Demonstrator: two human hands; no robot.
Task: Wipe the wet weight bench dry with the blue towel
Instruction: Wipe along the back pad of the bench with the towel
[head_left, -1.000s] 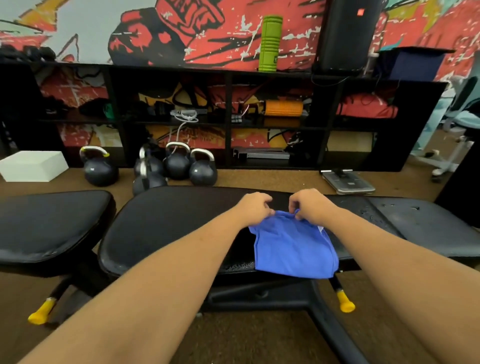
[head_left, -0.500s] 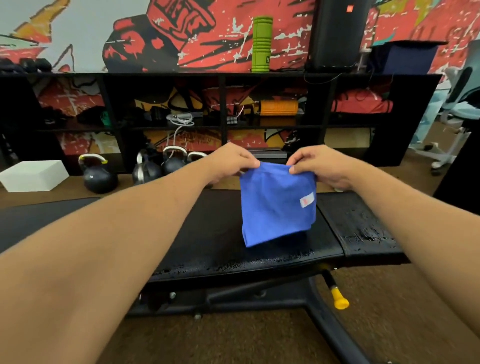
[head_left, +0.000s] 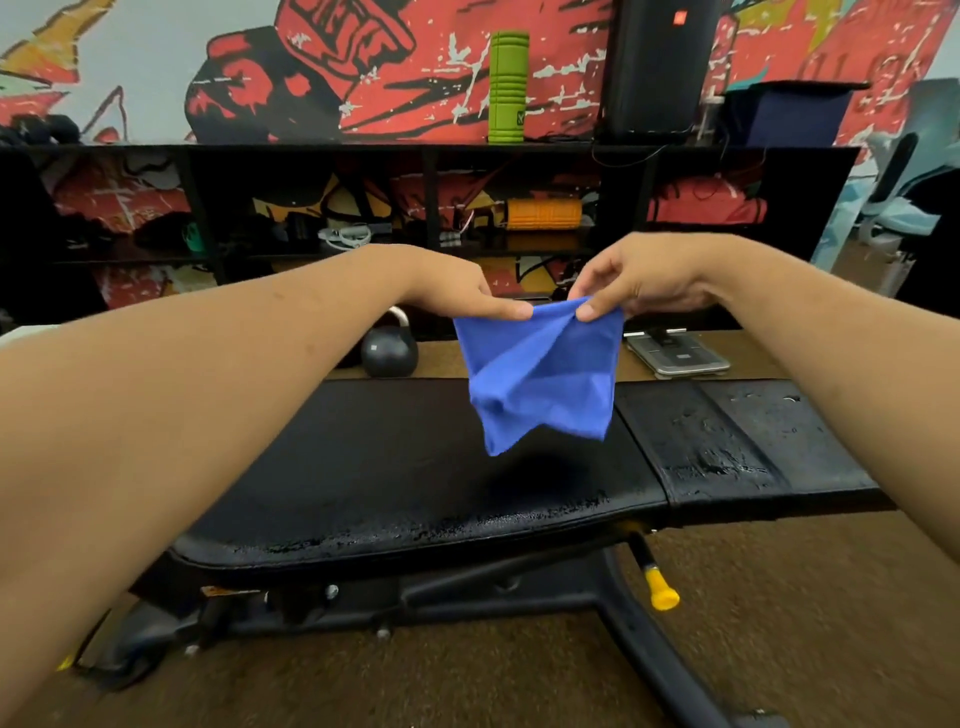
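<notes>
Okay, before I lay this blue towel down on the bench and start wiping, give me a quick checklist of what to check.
1. The left hand pinches the blue towel at its top edge: ok.
2. The right hand pinches the same edge: ok.
3. Towel opened flat for wiping: not ok, it is creased between the hands.
4. Towel hangs over the weight bench: ok.
5. Bench dry: not ok, water beads on the right pad and along the front edge.
6. Towel dry enough: cannot tell.

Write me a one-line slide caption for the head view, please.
Left hand and right hand pinch the blue towel by its top edge, holding it over the wet weight bench.
</notes>
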